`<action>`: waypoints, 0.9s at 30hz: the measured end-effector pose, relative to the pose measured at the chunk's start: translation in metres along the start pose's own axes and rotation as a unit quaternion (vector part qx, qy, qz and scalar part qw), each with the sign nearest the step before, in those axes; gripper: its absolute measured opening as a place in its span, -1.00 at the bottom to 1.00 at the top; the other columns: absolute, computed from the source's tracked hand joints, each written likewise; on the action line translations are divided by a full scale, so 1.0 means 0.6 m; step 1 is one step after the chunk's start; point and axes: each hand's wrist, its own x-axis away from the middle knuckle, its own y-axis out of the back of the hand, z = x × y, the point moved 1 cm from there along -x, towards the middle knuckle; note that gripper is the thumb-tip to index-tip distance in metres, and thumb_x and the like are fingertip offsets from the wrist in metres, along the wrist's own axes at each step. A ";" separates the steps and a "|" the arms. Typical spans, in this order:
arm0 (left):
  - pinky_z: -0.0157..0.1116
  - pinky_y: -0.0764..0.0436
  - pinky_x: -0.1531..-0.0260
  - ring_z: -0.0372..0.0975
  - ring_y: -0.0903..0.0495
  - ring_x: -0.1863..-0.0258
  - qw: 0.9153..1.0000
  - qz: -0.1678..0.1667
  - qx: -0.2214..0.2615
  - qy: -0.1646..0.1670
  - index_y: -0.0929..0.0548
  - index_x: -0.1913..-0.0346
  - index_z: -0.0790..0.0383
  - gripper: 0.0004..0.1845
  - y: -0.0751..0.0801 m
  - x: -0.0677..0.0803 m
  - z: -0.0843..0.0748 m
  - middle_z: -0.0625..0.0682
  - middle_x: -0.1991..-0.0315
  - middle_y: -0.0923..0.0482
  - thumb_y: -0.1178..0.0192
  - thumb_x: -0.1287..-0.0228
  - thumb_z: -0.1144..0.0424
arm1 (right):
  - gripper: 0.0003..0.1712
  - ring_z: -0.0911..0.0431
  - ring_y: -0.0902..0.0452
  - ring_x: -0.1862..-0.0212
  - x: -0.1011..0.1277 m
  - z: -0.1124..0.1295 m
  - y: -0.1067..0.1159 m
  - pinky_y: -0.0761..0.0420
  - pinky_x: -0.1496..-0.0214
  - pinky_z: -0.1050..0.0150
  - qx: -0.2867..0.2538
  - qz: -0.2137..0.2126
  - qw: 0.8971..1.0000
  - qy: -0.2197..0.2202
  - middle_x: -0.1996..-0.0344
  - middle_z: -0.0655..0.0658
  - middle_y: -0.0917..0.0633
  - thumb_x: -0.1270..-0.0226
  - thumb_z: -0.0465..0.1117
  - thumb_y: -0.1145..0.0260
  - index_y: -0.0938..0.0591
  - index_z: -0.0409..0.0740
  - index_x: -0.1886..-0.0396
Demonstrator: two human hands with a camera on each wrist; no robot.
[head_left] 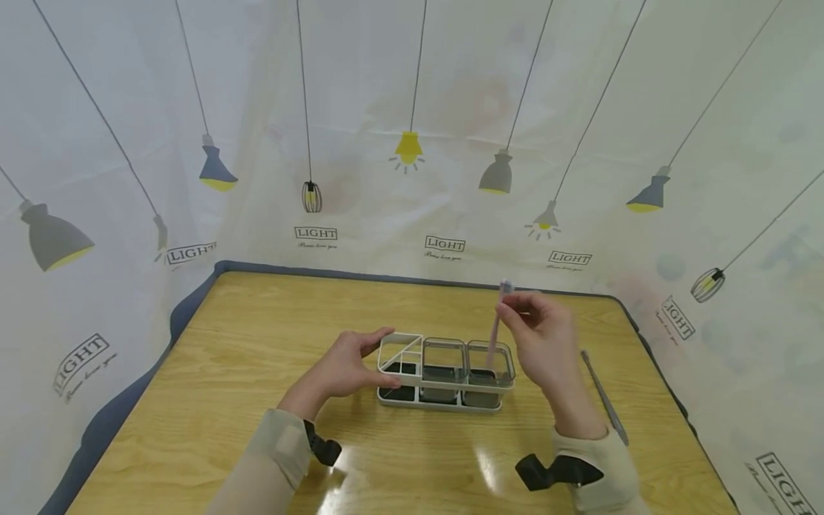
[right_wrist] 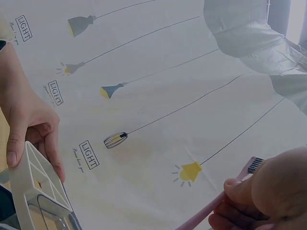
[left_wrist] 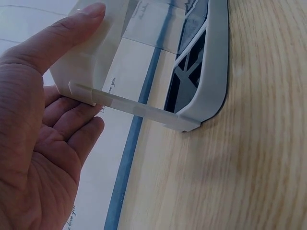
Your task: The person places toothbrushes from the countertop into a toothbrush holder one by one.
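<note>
A white organizer rack point(head_left: 444, 390) with three compartments stands mid-table; the middle and right ones hold clear cups. My left hand point(head_left: 360, 357) grips its left end, thumb point(left_wrist: 57, 33) on the top rim point(left_wrist: 139, 108) and fingers round the side. My right hand point(head_left: 518, 315) pinches a pink toothbrush point(head_left: 494, 336) near its head and holds it nearly upright, with its lower end down in the right cup point(head_left: 491, 361). In the right wrist view the dark bristles point(right_wrist: 256, 164) stick out past my fingertips point(right_wrist: 240, 191), and my left hand point(right_wrist: 29, 124) shows on the rack point(right_wrist: 33, 184).
A slim grey tool point(head_left: 604, 395) lies on the wooden table point(head_left: 257, 336) just right of my right wrist. White curtains printed with lamps point(head_left: 408, 150) close in the table on three sides.
</note>
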 end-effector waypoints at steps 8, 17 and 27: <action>-0.08 -0.47 -0.41 -0.05 -0.37 -0.50 1.000 0.004 0.001 -0.002 -0.42 -0.59 0.11 0.11 0.000 -0.001 0.003 0.06 -0.56 -0.33 -0.71 0.04 -0.13 | -0.91 0.06 -0.72 0.11 -0.002 0.006 -0.015 -0.71 0.02 0.44 -0.021 -0.006 1.000 0.013 0.14 -0.28 -0.76 -0.46 -0.46 -0.39 -0.72 -0.44 0.11; -0.08 -0.48 -0.40 -0.07 -0.37 -0.50 1.000 0.004 0.002 -0.001 -0.42 -0.59 0.08 0.11 0.002 -0.002 0.005 0.07 -0.55 -0.33 -0.71 0.05 -0.14 | -0.91 -0.03 -0.72 0.09 -0.002 0.020 -0.043 -0.71 0.02 0.43 -0.059 -0.005 0.997 0.044 0.14 -0.31 -0.76 -0.44 -0.48 -0.40 -0.73 -0.45 0.12; -0.07 -0.48 -0.41 -0.07 -0.36 -0.51 1.000 0.005 0.001 -0.001 -0.41 -0.60 0.07 0.10 0.002 -0.001 0.004 0.07 -0.57 -0.32 -0.70 0.02 -0.13 | -0.91 -0.02 -0.73 0.11 -0.002 0.027 -0.078 -0.74 0.06 0.39 -0.083 0.004 0.994 0.073 0.15 -0.27 -0.77 -0.38 -0.55 -0.40 -0.71 -0.45 0.16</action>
